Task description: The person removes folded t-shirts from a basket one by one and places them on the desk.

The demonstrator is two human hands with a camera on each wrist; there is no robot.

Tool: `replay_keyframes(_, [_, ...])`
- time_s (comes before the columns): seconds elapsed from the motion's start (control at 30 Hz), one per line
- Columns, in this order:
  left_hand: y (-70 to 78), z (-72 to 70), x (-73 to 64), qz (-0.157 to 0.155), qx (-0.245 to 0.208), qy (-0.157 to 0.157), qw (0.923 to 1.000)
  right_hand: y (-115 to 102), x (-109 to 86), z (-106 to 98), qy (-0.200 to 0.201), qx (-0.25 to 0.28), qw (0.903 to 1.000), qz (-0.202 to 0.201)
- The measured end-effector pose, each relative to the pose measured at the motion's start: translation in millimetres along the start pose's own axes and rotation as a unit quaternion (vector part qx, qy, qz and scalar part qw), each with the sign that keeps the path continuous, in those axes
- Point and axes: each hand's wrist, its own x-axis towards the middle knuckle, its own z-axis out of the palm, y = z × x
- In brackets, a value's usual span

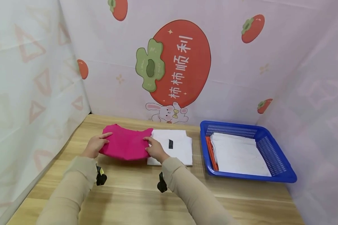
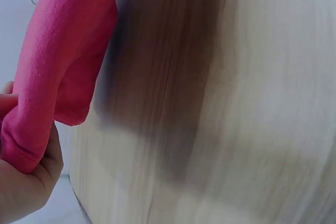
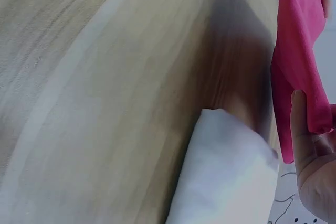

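Observation:
A folded bright pink cloth (image 1: 126, 143) hangs between both hands above the wooden table. My left hand (image 1: 95, 145) grips its left edge, fingers on top and thumb beneath, and the left wrist view shows the left hand (image 2: 31, 192) curled round a folded corner. At the opposite edge my right hand (image 1: 156, 149) pinches the cloth between thumb and fingers. In the right wrist view the pink cloth (image 3: 296, 40) droops in a fold over its own shadow. A folded white garment (image 1: 183, 151) with a black label lies flat beside it, partly behind the right hand.
A blue plastic basket (image 1: 281, 178) stands on the right of the table (image 1: 129, 193). Inside lie folded white cloths (image 1: 239, 156) and an orange-red folded piece (image 1: 211, 153). Printed fabric walls (image 1: 107, 93) enclose the table at the back and both sides.

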Motion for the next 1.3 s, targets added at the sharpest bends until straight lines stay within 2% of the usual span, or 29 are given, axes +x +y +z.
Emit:
replay_keyframes(0.17, [2.8,-8.8,1.7,0.002,0.012,0.024,0.9996,-2,11.5,9,-0.007,0.02,0.9998,0.007])
replay_keyframes(0.2, [2.8,-9.5,2.3,0.004,0.021,0.027,0.9994,2,13.5,10,-0.008,0.028,0.9995,-0.008])
replay_keyframes(0.37, [-2.9,-13.8,9.0,0.012,0.069,0.036,0.9969,7,18.1,18,-0.017,0.07,0.9973,0.016])
replay_keyframes(0.4, [-5.1,-15.4,10.7,0.016,0.088,0.038,0.9952,8,18.8,19,-0.017,0.076,0.9967,0.02])
replay_keyframes(0.43, [-7.5,-16.9,11.8,0.019,0.103,0.039,0.9937,6,18.8,21,-0.016,0.08,0.9958,0.042])
replay_keyframes(0.53, [-15.5,-22.4,14.4,0.034,0.153,0.048,0.9864,9,20.6,26,-0.012,0.084,0.9954,0.046])
replay_keyframes(0.77, [-29.1,-25.5,11.4,0.057,0.19,0.083,0.9766,18,19.3,42,-0.017,0.137,0.9879,0.069])
replay_keyframes(0.83, [-41.6,-25.5,22.6,0.064,0.201,0.091,0.9733,21,15.3,44,-0.027,0.155,0.9839,0.085])
replay_keyframes(0.9, [-64.0,-27.1,43.4,0.063,0.203,0.088,0.9731,24,10.6,45,-0.035,0.158,0.9817,0.101])
replay_keyframes(0.97, [-103.9,-31.8,77.2,0.101,0.201,0.093,0.9698,27,7.3,45,-0.043,0.16,0.9796,0.114])
replay_keyframes(1.03, [-122.8,-34.4,91.5,0.107,0.202,0.085,0.9698,29,5.9,46,-0.049,0.159,0.9788,0.119])
replay_keyframes(1.07, [-124.7,-34.3,91.7,0.108,0.206,0.085,0.969,30,6.1,47,-0.05,0.159,0.9788,0.119])
replay_keyframes(1.13, [-115.1,-31.5,78.9,0.109,0.203,0.09,0.9689,32,7.5,48,-0.048,0.155,0.9797,0.118])
replay_keyframes(1.2, [-80.8,-24.9,46.7,0.071,0.216,0.085,0.97,34,9.8,51,-0.042,0.147,0.9814,0.116])
replay_keyframes(1.3, [-53.8,-18.1,21.4,0.056,0.226,0.089,0.9684,36,14.0,54,-0.025,0.13,0.9844,0.116])
